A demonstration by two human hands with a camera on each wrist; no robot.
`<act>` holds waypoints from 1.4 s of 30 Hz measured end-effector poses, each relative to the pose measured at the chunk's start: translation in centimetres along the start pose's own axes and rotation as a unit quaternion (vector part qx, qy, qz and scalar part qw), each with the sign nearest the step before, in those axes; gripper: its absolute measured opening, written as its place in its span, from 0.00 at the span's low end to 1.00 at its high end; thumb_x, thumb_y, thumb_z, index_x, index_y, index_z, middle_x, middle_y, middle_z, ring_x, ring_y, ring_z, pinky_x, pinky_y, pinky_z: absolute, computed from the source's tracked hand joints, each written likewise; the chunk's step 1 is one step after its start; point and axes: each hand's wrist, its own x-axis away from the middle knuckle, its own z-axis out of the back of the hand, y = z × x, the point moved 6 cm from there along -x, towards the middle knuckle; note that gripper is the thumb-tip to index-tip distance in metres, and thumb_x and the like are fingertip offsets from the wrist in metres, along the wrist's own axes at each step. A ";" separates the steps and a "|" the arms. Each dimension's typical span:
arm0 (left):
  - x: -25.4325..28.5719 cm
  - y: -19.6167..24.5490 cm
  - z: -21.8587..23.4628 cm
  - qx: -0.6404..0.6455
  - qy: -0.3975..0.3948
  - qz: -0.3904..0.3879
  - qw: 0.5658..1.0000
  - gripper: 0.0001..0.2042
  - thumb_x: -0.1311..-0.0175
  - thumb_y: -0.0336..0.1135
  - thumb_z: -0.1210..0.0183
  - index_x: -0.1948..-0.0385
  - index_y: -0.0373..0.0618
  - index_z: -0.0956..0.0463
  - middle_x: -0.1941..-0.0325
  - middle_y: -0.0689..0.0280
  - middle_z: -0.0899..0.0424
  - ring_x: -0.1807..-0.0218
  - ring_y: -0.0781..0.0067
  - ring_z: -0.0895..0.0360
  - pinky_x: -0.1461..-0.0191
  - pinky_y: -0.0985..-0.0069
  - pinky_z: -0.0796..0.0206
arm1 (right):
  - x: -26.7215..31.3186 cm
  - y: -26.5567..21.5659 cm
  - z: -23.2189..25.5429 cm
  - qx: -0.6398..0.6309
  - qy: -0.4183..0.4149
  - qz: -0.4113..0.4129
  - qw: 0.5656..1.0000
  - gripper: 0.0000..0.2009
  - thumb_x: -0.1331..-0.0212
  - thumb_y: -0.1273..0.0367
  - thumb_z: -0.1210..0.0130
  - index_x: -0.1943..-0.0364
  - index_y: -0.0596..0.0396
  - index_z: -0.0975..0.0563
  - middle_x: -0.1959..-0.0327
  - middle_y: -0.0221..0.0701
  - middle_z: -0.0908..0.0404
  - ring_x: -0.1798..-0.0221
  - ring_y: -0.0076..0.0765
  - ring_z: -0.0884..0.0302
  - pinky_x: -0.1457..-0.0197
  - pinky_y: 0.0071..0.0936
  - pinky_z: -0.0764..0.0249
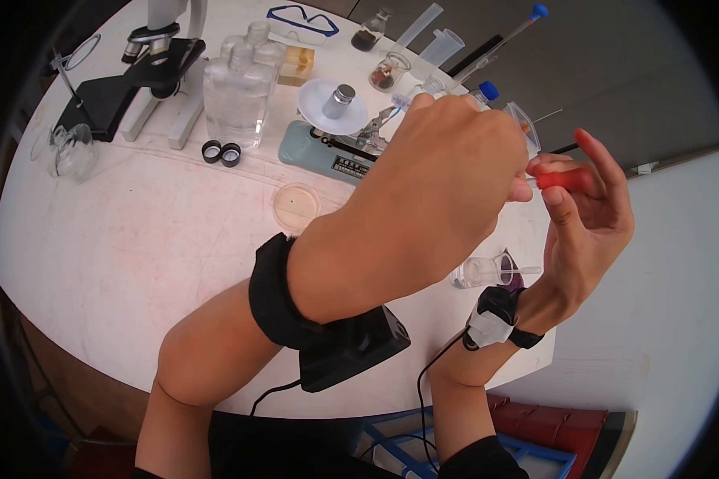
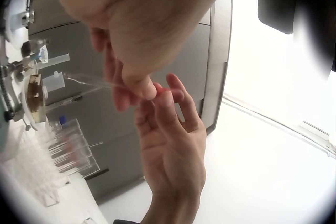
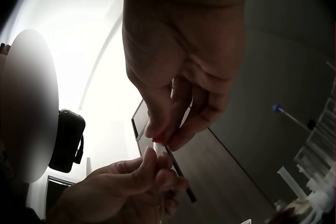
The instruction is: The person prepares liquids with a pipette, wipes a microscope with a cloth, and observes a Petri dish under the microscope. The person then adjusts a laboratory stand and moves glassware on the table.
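Left band [image 1: 270, 294]: wide, black
Left box [image 1: 351, 351]: black, squared
Right band [image 1: 527, 338]: black
White patch [image 1: 489, 328]: wrinkled, on the right band
Cables [image 1: 420, 391]: black, thin — two
Sleeves [image 1: 481, 461]: plain black

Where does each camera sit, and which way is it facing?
Head: on the person's head, looking forward and down at the table; both forearms, the left hand and right hand show.
Left wrist: along the left hand toward its fingers; the right hand shows beyond, glassware to one side.
Right wrist: along the right hand toward its fingertips; the left hand shows, with dark panels behind.
Shared: both wrist views show the hands meeting at the red piece.
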 end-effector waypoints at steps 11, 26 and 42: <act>-0.9 0.1 -0.7 -0.034 0.000 0.006 0.999 0.08 0.45 0.25 0.43 0.66 0.39 0.31 0.66 0.60 0.29 0.61 0.58 0.34 0.54 0.63 0.46 | -0.7 0.4 0.6 -0.008 0.002 -0.012 1.000 0.25 0.52 0.85 0.37 0.46 0.70 0.28 0.65 0.46 0.16 0.59 0.36 0.17 0.50 0.31 0.21; 0.6 0.5 0.1 -0.022 0.019 -0.011 0.999 0.07 0.47 0.25 0.42 0.68 0.41 0.30 0.65 0.63 0.28 0.61 0.60 0.34 0.55 0.64 0.47 | 0.6 -0.3 -0.4 0.002 0.007 -0.016 1.000 0.25 0.53 0.85 0.37 0.46 0.70 0.28 0.64 0.45 0.16 0.59 0.33 0.17 0.49 0.28 0.23; -0.8 -0.3 -0.1 0.045 0.004 0.038 0.998 0.06 0.44 0.30 0.39 0.69 0.42 0.26 0.64 0.63 0.22 0.59 0.59 0.29 0.50 0.64 0.44 | -0.2 0.2 0.4 -0.012 0.009 -0.021 1.000 0.25 0.52 0.84 0.36 0.46 0.70 0.28 0.63 0.45 0.16 0.59 0.33 0.18 0.49 0.29 0.23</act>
